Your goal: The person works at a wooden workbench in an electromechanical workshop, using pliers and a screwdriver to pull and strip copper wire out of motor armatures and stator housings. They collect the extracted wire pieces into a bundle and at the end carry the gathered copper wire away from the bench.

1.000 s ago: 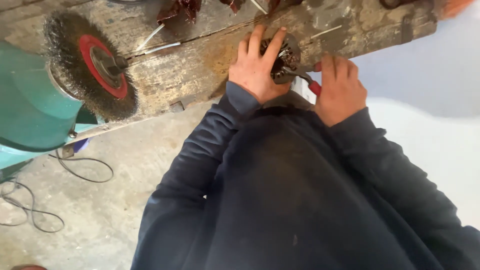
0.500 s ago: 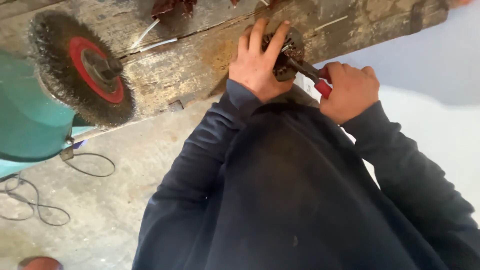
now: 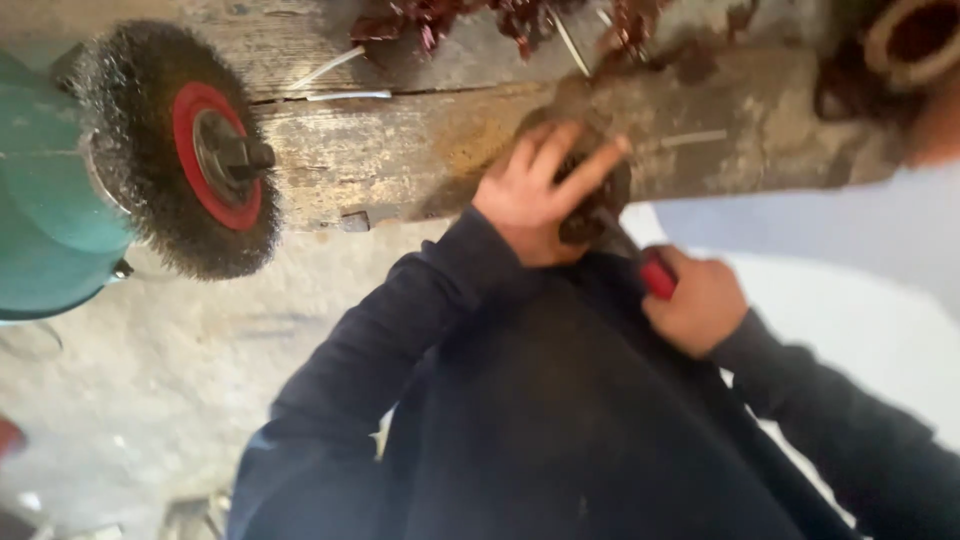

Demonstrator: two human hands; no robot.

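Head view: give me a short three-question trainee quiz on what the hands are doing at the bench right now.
1. True or false: the left hand rests on a dark rusty part at the wooden bench edge.
2. What colour is the handle of the tool in the right hand?
3. The wire brush wheel lies: A) left of the hands, B) right, C) between them.

Key: 1 true; 2 red; 3 A.

Worn wooden bench (image 3: 420, 150) across top, planks stained, cracked, rust-brown patches. Reddish scraps (image 3: 440, 18) and thin white rods (image 3: 345, 95) scattered on bench. Green grinder (image 3: 45, 220) at left edge, wire wheel (image 3: 175, 150) with red hub facing bench end. Grey concrete floor (image 3: 180, 340) below, dusty. Pale surface (image 3: 850, 250) at right. Daylight, flat, view blurred.
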